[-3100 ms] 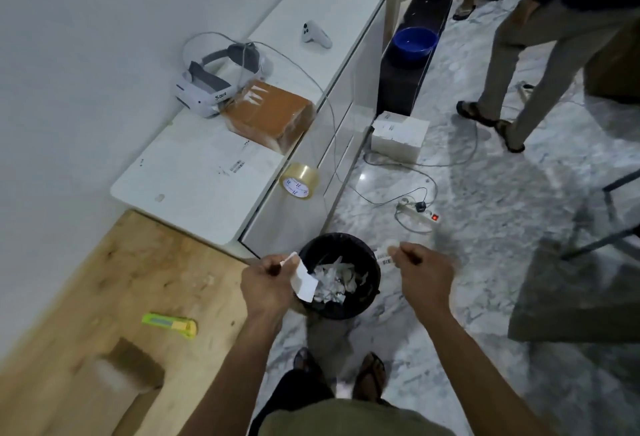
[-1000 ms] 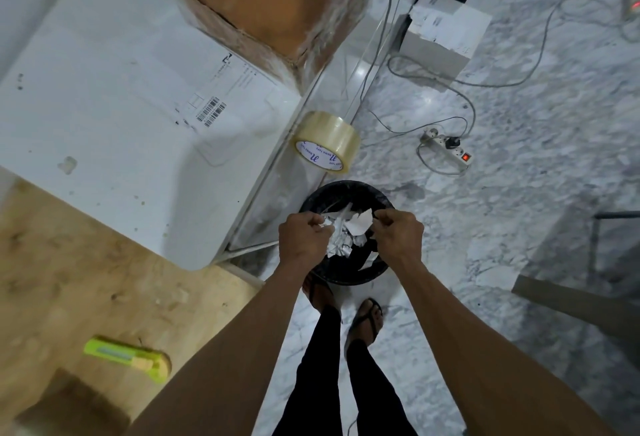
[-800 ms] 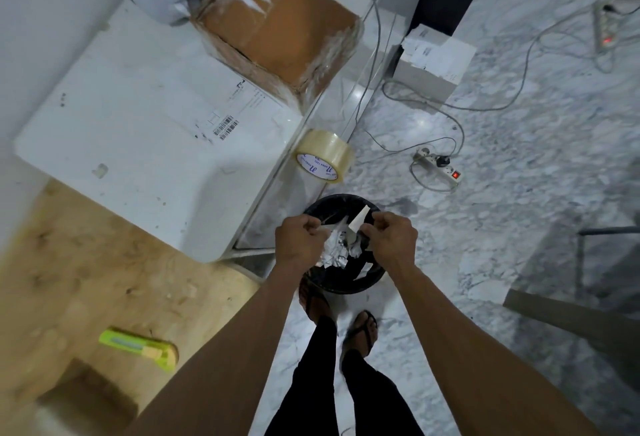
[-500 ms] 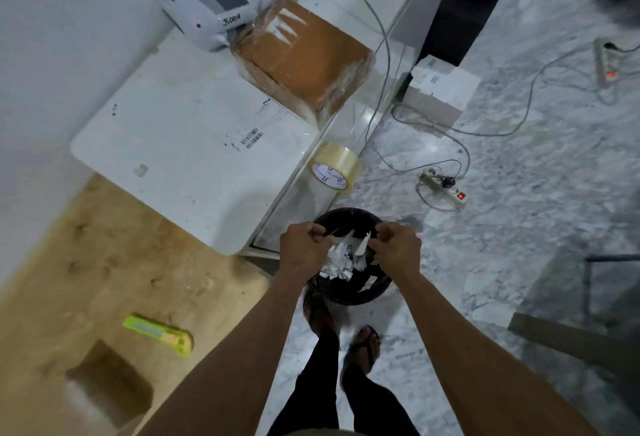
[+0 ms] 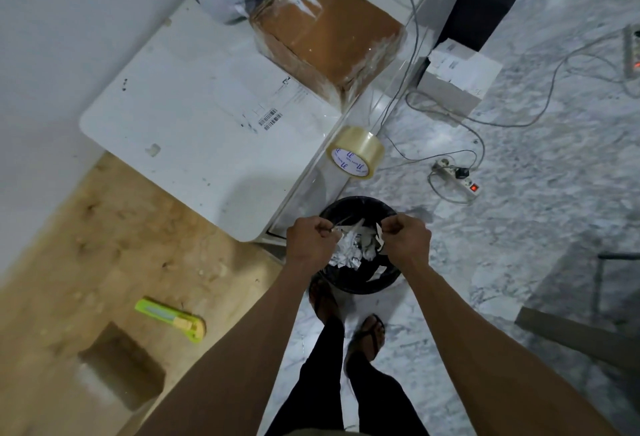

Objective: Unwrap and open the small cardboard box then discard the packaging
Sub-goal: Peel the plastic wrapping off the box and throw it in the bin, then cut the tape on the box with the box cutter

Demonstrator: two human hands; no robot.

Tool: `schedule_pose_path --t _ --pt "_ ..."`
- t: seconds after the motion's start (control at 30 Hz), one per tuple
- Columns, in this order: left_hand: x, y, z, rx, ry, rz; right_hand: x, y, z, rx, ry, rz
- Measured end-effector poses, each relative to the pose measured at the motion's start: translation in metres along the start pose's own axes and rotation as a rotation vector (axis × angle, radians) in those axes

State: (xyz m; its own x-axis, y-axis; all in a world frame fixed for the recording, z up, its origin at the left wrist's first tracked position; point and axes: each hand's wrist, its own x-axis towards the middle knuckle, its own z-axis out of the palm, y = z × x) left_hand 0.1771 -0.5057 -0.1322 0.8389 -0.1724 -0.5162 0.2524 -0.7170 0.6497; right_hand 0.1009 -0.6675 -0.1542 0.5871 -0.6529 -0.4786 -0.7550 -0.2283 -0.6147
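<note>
head view: both hands (image 5: 356, 241) fisted over bin (image 5: 349, 279).

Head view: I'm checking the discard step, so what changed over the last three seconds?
Both hands came together over the black bin. The left hand and right hand now pinch paper scraps between them, apparently tearing them. The bin, tape roll and wrapped box stayed put.
</note>
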Motion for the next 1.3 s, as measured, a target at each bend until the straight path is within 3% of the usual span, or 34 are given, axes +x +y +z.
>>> schedule_pose_path --t 0.43,0.9,1.1,1.3 --pt "0.013 -0.004 -0.016 -0.023 -0.096 -0.018 -0.003 -0.017 -0.006 0.055 0.018 0.065" --pt "-0.073 0.059 -0.039 -0.074 0.047 0.075 -0.062 -0.036 -0.073 0.135 0.044 -0.064" --pt "-0.142 0.063 -0.018 -0.099 0.120 0.097 -0.094 -0.011 -0.107 0.224 -0.056 -0.114" --pt "-0.224 0.027 -0.004 -0.151 0.232 0.040 -0.132 0.007 -0.120 0.265 -0.253 -0.175"
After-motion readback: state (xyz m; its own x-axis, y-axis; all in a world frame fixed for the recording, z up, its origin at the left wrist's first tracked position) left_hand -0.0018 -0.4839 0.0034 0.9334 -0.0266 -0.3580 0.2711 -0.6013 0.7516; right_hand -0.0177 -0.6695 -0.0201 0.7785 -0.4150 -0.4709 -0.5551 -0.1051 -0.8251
